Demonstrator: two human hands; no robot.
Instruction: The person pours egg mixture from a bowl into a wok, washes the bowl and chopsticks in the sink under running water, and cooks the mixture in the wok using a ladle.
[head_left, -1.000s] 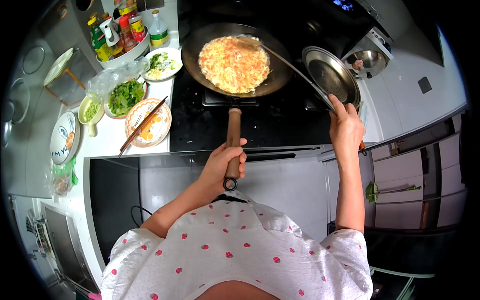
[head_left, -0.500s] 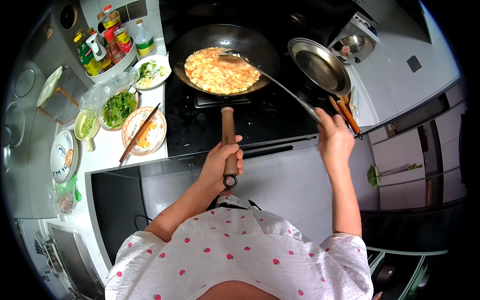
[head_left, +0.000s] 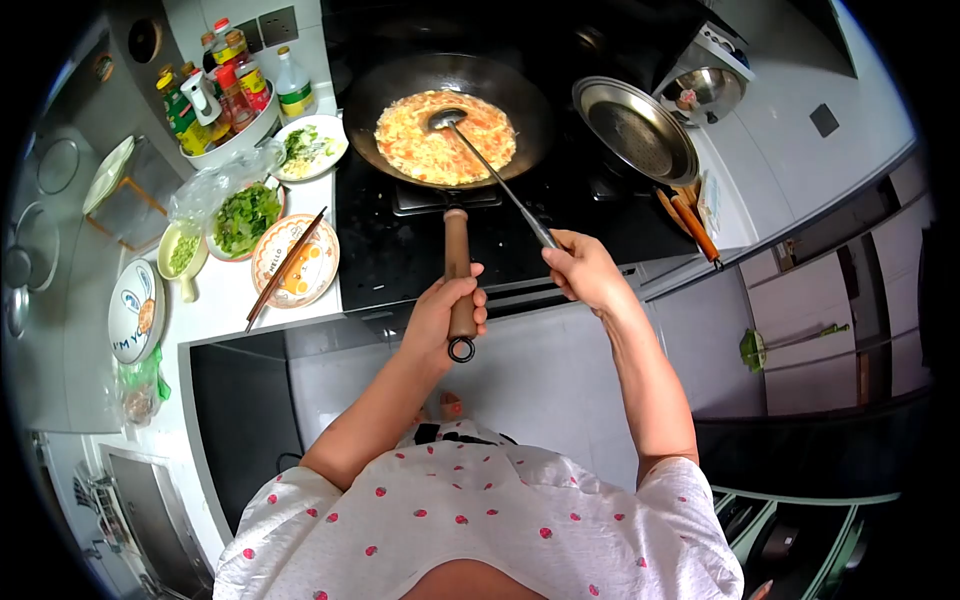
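Observation:
A dark wok (head_left: 525,105) sits on the black stove, its brown handle pointing toward me. My left hand (head_left: 445,307) is wrapped round that handle near its end ring. Inside the wok lies a yellow and orange mixture (head_left: 425,150) that looks like egg with tomato. My right hand (head_left: 585,268) grips the end of a long metal ladle (head_left: 500,185). The ladle's bowl rests on the food, near the middle of the wok, with its rounded back facing up.
Left of the stove, chopsticks (head_left: 287,268) lie across a patterned plate (head_left: 325,275). Beyond are a bowl of chopped greens (head_left: 248,218), a plate of chopped scallion (head_left: 305,148) and sauce bottles (head_left: 232,95). A shallow metal pan (head_left: 636,130) stands on the right burner.
My right hand has moved left and a little down with the ladle. The ladle's bowl has turned and now shows its rounded back. My left hand keeps its hold on the handle.

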